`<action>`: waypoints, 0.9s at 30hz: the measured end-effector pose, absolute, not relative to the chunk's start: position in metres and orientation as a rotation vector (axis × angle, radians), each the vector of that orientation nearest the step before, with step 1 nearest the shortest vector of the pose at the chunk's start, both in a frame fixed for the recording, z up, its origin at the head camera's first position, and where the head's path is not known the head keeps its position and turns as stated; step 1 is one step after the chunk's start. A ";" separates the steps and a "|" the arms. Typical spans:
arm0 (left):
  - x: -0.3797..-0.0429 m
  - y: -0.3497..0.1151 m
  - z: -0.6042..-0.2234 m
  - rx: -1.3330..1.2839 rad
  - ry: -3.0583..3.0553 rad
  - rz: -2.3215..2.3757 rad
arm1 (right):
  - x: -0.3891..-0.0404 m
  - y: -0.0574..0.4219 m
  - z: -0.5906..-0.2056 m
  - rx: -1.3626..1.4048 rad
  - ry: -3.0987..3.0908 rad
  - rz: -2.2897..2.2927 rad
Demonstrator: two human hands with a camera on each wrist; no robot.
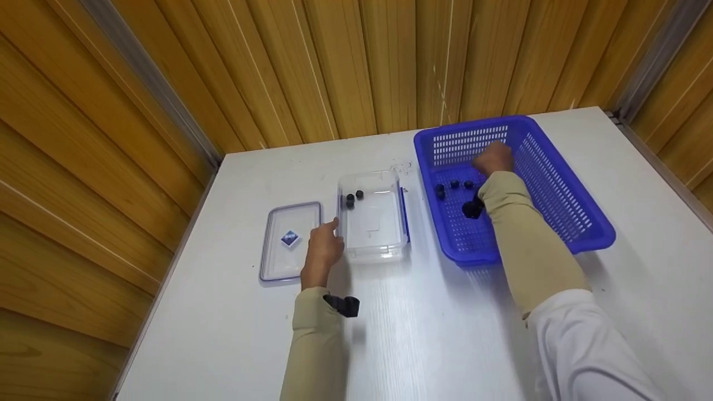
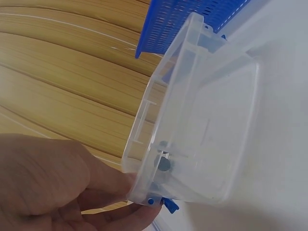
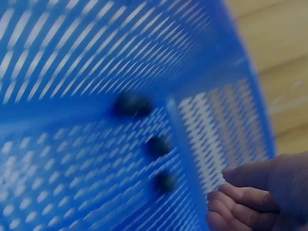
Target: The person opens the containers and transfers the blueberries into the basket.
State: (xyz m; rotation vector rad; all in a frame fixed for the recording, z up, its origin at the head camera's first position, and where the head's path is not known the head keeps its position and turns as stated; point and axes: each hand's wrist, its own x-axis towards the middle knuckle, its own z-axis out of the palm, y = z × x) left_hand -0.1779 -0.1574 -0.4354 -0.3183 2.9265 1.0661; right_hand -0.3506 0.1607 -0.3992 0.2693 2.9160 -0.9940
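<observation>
My left hand (image 1: pixel 325 245) grips the left rim of a clear plastic container (image 1: pixel 373 253). In the left wrist view, its thumb lies at the rim and its fingers pass beneath, beside a blue latch piece (image 2: pixel 170 205). Several small dark balls (image 1: pixel 359 194) sit inside at the far left. Within a blue slatted basket (image 1: pixel 579 200), my right hand (image 1: pixel 494 158) hovers near the far wall with curled fingers, right of several more dark balls (image 1: pixel 454 184). The right wrist view shows its thumb close to the index finger (image 3: pixel 255 197); whether the palm hides anything is unclear.
A clear lid (image 1: pixel 289 262) with a blue-and-white label lies flat on the white table (image 1: pixel 223 334), left of the container. Wood-patterned panels (image 1: pixel 334 67) rise behind the table and along its sides. The basket's tall walls surround my right hand.
</observation>
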 end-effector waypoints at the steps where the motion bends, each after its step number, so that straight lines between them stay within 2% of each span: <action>1: -0.178 -0.157 -0.435 -0.319 2.929 1.056 | -0.353 0.155 -0.393 0.249 2.948 -1.010; 7: -0.179 -0.155 -0.435 -0.347 2.898 1.061 | -0.361 0.100 -0.362 0.032 3.013 -1.187; 11: -0.178 -0.154 -0.435 -0.339 2.891 1.057 | -0.354 0.057 -0.356 -0.045 2.911 -1.190; 18: -0.179 -0.154 -0.436 -0.372 2.896 1.038 | -0.344 -0.001 -0.379 -0.079 2.872 -1.040; 27: -0.179 -0.152 -0.436 -0.328 2.974 0.964 | -0.326 -0.038 -0.425 0.011 2.691 -1.123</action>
